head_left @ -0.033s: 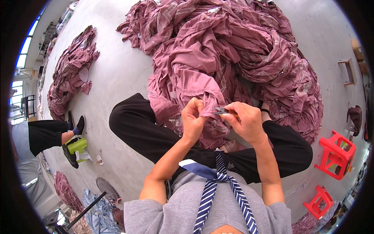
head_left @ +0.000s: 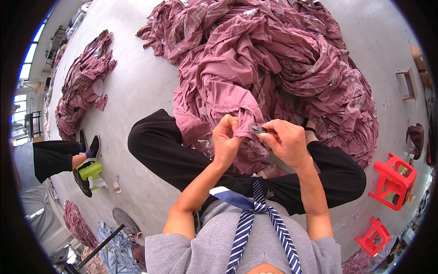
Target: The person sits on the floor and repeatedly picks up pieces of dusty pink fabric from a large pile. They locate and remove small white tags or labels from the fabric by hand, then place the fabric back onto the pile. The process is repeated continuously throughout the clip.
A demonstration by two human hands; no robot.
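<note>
A big heap of dusty-pink fabric (head_left: 232, 77) with patterned bands spreads over the floor in front of me and into my lap. Near its close edge, my left hand (head_left: 225, 140) pinches a fold of the cloth between thumb and curled fingers. Closed around a small pair of thread snips (head_left: 258, 129), my right hand (head_left: 290, 140) points their dark metal blades left, at the pinched fold. The blade tips are at or just above the cloth; whether they touch it I cannot tell. Most of the handle is hidden by my fingers.
My bent legs in black trousers (head_left: 157, 146) frame the near cloth. Another pink fabric pile (head_left: 86, 86) lies at left, above a person's feet (head_left: 94, 146) and a lime-green stool (head_left: 91, 171). Two red plastic stools (head_left: 396, 180) stand at right. Light-blue cloth (head_left: 116, 249) lies at lower left.
</note>
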